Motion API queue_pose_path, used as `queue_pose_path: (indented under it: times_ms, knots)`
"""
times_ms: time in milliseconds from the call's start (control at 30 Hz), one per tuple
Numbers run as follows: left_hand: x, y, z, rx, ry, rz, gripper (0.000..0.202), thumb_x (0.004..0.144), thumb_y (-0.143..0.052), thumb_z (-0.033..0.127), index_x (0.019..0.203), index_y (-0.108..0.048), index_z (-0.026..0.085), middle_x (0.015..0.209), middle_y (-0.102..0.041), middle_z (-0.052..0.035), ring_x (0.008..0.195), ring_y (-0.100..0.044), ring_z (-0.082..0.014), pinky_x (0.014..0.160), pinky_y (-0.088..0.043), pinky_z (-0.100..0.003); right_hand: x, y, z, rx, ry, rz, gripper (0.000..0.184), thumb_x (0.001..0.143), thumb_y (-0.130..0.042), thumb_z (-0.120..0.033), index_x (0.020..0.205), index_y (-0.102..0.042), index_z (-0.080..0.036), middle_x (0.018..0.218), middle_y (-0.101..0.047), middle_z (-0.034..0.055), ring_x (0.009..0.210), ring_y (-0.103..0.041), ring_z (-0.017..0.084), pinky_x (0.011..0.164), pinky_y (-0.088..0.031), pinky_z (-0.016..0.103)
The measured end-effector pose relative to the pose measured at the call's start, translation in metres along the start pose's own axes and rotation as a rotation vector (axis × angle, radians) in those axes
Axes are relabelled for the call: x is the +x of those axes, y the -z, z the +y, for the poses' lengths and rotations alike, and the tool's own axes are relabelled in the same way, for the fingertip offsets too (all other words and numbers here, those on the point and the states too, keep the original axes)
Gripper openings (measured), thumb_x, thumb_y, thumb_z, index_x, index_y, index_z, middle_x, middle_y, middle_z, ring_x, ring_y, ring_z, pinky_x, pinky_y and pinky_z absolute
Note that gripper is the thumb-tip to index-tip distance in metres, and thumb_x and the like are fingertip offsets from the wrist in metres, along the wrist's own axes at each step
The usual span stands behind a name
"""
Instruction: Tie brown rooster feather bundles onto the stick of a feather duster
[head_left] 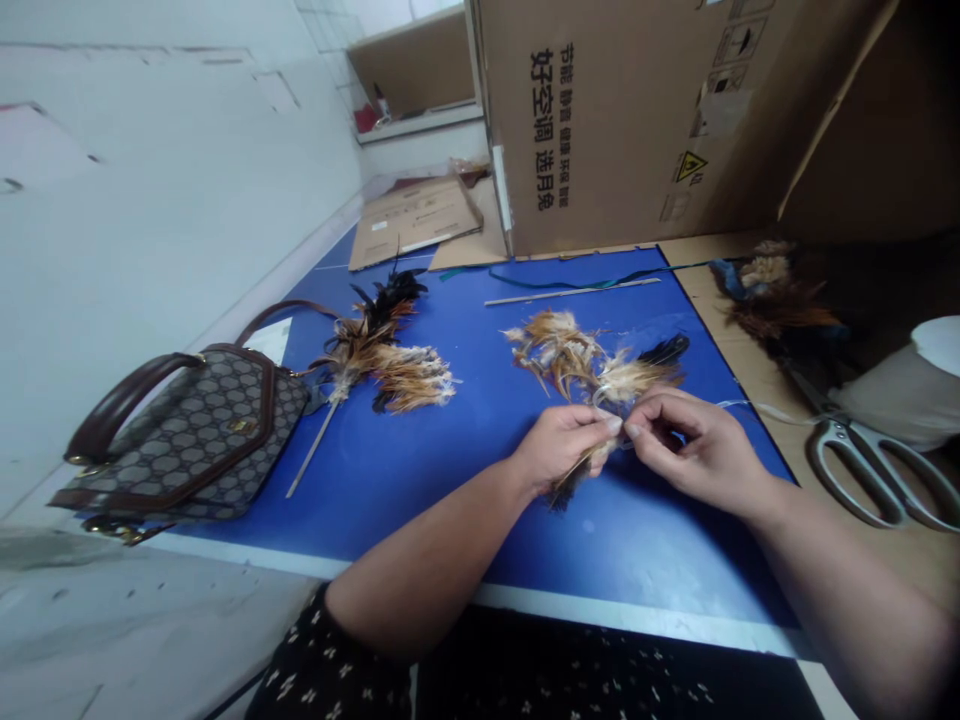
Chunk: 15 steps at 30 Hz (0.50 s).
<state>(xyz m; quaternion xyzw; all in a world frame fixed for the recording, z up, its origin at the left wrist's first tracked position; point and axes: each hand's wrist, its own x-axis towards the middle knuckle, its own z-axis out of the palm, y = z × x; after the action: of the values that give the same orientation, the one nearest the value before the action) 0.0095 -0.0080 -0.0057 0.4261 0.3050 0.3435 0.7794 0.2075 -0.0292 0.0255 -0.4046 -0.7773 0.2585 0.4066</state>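
My left hand (574, 443) is closed around a small bunch of feathers (562, 490), whose dark tips stick out below the fingers. Close beside it, my right hand (686, 445) has thumb and forefinger pinched together; what they hold, perhaps a thin strand, is too small to make out. Just beyond both hands lie a pile of tan feathers (559, 350) and a pale bunch with a black feather (664, 352). Left of them, a stick (311, 450) with brown and black feathers (390, 305) bound to it rests on the blue table (450, 480), alongside a row of tan feathers (416, 378).
A patterned handbag (217, 430) stands at the left. Large scissors (877, 470) and a white container (907, 390) are at the right, near more feathers (780, 295). A thin stick (574, 292) and a green ribbon (555, 284) lie before a big cardboard box (615, 130).
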Motion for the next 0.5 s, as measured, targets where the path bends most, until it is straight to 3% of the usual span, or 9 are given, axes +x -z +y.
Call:
queue_pose_path:
  times_ms: [167, 500]
  knots:
    - [0.000, 0.001, -0.001, 0.005, -0.004, 0.023, 0.038, 0.079, -0.082, 0.045, 0.088, -0.066, 0.012, 0.053, -0.048, 0.0067, 0.042, -0.043, -0.0056, 0.044, -0.032, -0.020, -0.002, 0.001, 0.004, -0.054, 0.057, -0.062, 0.002, 0.091, -0.069, -0.026, 0.091, -0.068, -0.024, 0.080, -0.065, 0.0044, 0.067, -0.057, 0.017, 0.061, -0.046, 0.031]
    - [0.001, -0.001, -0.003, 0.005, -0.009, 0.087, 0.030, 0.079, -0.079, 0.035, 0.092, -0.062, 0.015, 0.055, -0.051, 0.0066, 0.042, -0.044, -0.0062, 0.044, -0.033, -0.019, -0.002, 0.002, 0.006, -0.056, 0.058, -0.113, 0.004, 0.091, -0.068, -0.028, 0.093, -0.069, -0.025, 0.087, -0.069, 0.0065, 0.076, -0.063, 0.021, 0.069, -0.053, 0.034]
